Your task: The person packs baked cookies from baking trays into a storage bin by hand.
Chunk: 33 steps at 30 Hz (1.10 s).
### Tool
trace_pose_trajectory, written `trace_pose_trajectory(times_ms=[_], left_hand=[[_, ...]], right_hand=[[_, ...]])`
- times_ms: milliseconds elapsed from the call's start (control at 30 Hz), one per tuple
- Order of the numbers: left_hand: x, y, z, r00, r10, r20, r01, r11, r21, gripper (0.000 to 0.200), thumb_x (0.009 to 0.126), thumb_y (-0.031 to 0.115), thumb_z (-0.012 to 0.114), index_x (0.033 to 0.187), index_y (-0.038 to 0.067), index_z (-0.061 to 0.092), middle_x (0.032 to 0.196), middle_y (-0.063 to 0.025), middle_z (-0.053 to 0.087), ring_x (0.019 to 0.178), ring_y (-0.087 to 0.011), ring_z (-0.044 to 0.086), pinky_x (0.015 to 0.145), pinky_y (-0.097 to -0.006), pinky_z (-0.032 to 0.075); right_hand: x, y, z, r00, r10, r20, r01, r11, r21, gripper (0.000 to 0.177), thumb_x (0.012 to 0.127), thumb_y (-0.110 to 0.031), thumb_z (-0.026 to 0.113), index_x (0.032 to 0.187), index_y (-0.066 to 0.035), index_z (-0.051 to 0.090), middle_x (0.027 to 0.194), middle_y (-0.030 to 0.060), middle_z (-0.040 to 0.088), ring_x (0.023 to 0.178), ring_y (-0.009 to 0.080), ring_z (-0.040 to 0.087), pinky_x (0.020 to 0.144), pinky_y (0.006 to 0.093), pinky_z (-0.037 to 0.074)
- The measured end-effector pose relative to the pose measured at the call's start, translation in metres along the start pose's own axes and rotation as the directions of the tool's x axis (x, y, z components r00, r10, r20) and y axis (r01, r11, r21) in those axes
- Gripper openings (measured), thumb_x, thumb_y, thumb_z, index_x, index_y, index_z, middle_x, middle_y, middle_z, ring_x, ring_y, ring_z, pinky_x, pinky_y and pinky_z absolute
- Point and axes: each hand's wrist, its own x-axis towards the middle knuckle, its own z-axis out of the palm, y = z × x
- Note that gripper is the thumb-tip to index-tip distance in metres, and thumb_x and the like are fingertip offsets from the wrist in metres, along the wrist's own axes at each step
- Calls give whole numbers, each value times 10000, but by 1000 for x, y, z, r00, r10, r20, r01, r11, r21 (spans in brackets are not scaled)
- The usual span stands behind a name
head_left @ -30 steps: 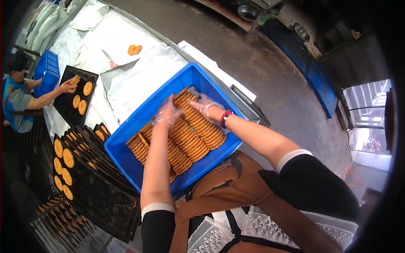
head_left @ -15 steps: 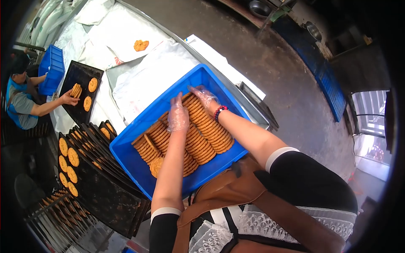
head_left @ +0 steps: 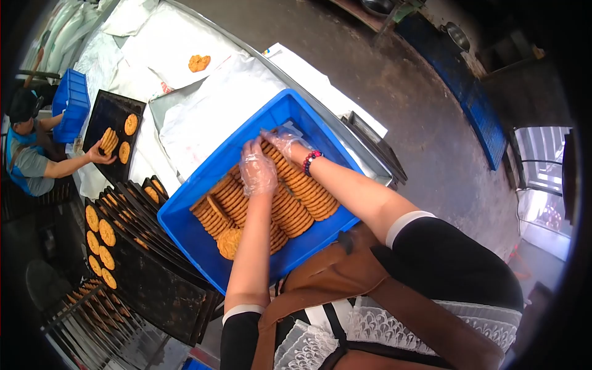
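Note:
A blue plastic crate holds several rows of round brown cookies stood on edge. Both my hands wear clear plastic gloves. My left hand rests on top of a middle row, fingers bent over the cookies. My right hand, with a red bead bracelet at the wrist, presses on the far end of the right-hand row. One cookie lies flat near the crate's front. Whether either hand grips a cookie is not visible.
Black baking trays with cookies are stacked to the left of the crate. A co-worker at far left handles cookies on another black tray next to a second blue crate. White sheets cover the table.
My left hand moved from the row's far end back onto the middle rows. A cookie now lies flat at the crate's front. The co-worker lifted a stack of cookies.

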Motion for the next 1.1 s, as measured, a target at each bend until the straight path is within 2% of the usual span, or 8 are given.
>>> trace_pose_trajectory(times_ms=[100,167,367,467,567,633,700,1100], left_hand=[[8,7,-8,983,-112,147,122,990,-65,590,953,52,700,1530,46,578,1533,-230,558,1349,-444,608,1145,-539,520],[12,10,-18,963,-117,242,162,971,-177,654,995,162,716,1608,71,506,1582,-227,526,1431,-441,550,1185,-539,492],[15,-11,2,920,-53,388,54,999,9,841,1003,451,774,1689,113,423,1709,-204,443,1560,-414,416,1311,-575,311],[14,-11,0,920,-36,391,54,998,-37,906,977,498,793,1688,85,412,1692,-213,464,1556,-420,420,1314,-570,307],[14,-3,-4,925,-46,378,38,999,30,935,946,511,814,1678,82,421,1683,-214,475,1551,-426,426,1303,-585,321],[14,26,-23,867,-100,488,124,992,-17,738,1040,399,677,1650,45,459,1617,-247,557,1481,-412,539,1271,-505,415],[-10,-31,69,959,-44,279,83,988,-131,571,1109,245,447,1653,70,472,1671,-249,500,1550,-426,467,1310,-504,364],[0,6,-20,911,-65,407,20,993,112,1066,870,392,842,1731,75,298,1756,-193,374,1631,-400,336,1354,-553,265]], right_hand=[[26,21,0,982,-174,69,183,970,-159,892,1068,-673,568,1548,78,553,1572,313,584,1419,395,610,1184,437,459],[20,22,6,996,78,-40,-54,904,424,794,1095,-604,573,1580,24,548,1635,271,538,1495,393,528,1252,437,388],[-4,22,-2,990,-8,-138,13,999,33,793,1119,-624,524,1576,24,549,1610,278,550,1459,381,550,1217,438,405],[-25,55,-12,996,-89,10,72,857,511,942,1084,-713,524,1667,20,433,1715,253,446,1558,375,464,1277,454,367],[-81,13,-9,994,105,18,-103,898,428,782,1132,-570,561,1643,14,470,1676,217,502,1513,334,514,1296,443,363],[-50,100,9,923,-367,113,374,926,-45,687,1172,-461,541,1663,9,451,1685,203,499,1543,309,491,1323,418,332],[-50,88,17,907,-383,174,341,912,229,518,1205,-306,486,1629,-11,516,1635,174,558,1505,290,531,1320,411,353],[-3,42,6,979,-198,-54,173,937,-302,830,1096,-677,510,1676,-92,408,1673,238,506,1546,426,482,1228,481,425]])
